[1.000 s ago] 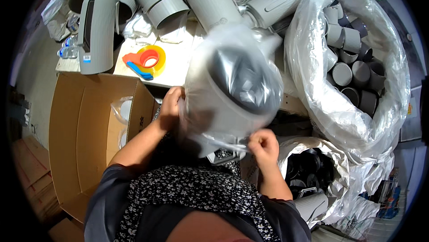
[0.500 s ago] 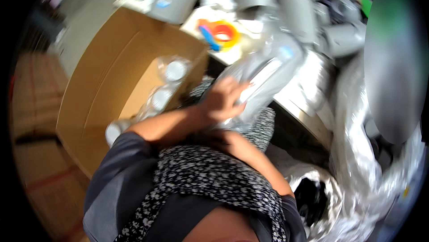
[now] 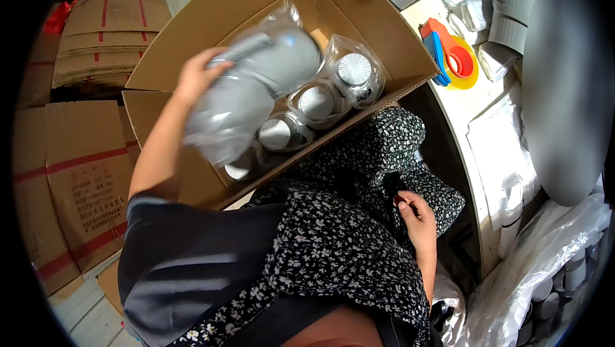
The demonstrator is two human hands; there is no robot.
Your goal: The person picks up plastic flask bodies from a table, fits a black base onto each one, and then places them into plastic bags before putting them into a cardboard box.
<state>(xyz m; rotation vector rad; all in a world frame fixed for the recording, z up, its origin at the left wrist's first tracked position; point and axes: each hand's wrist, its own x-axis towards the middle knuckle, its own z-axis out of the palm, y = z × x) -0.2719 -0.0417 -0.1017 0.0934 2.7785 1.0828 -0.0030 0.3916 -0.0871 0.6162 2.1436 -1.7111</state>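
My left hand is closed on a large grey cylinder in a clear plastic bag, held tilted over an open cardboard box. Motion smears the cylinder a little. Inside the box, several bagged grey cylinders stand in a row along the near wall, with ribbed round ends facing up, such as the bagged cylinder at the right end. Over the dark floral apron, my right hand has its fingers curled together at my lap. A small reddish bit shows at the fingertips, too small to name.
An orange-and-blue tape dispenser lies on the white table at the right. Grey cylinders stand behind it. Flattened cartons and closed boxes are stacked at the left. A clear plastic sack of dark pieces sits at the lower right.
My left hand has carried the bagged cylinder left from my lap to above the box. My right hand has come off it and rests farther right. The view has turned toward the box.
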